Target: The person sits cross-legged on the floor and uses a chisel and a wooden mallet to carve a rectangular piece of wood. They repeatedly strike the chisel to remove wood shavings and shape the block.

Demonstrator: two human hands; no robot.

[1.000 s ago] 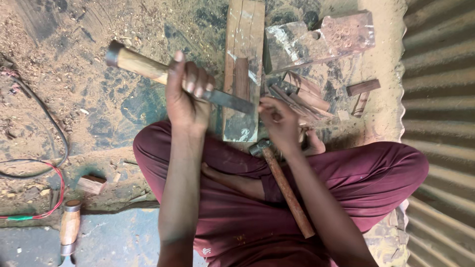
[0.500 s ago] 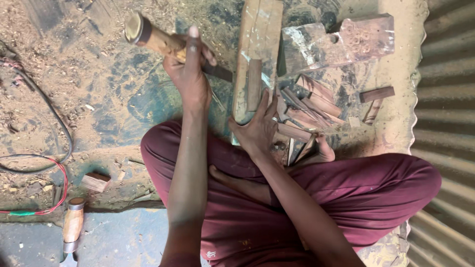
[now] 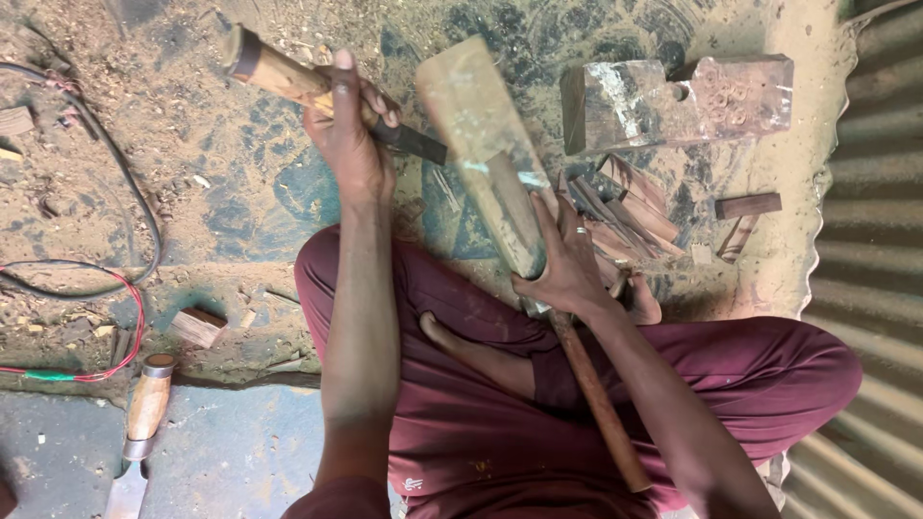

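Note:
My left hand is shut around a chisel with a thick wooden handle. Its dark blade points right, towards a long wooden plank. My right hand grips the plank's near end and holds it tilted, with the far end raised off the dusty floor. The blade tip is just left of the plank, and contact is unclear. A hammer or mallet with a long wooden handle lies across my crossed legs, its head hidden under my right hand.
Two big wood blocks stand at the upper right, above a pile of small offcuts. A second chisel lies at the lower left near a small block, a black cable and red wire. Corrugated metal sheet lines the right side.
My right hand took hold of the plank's near end and tilted it up. My left hand drew the chisel back to the left, away from the plank.

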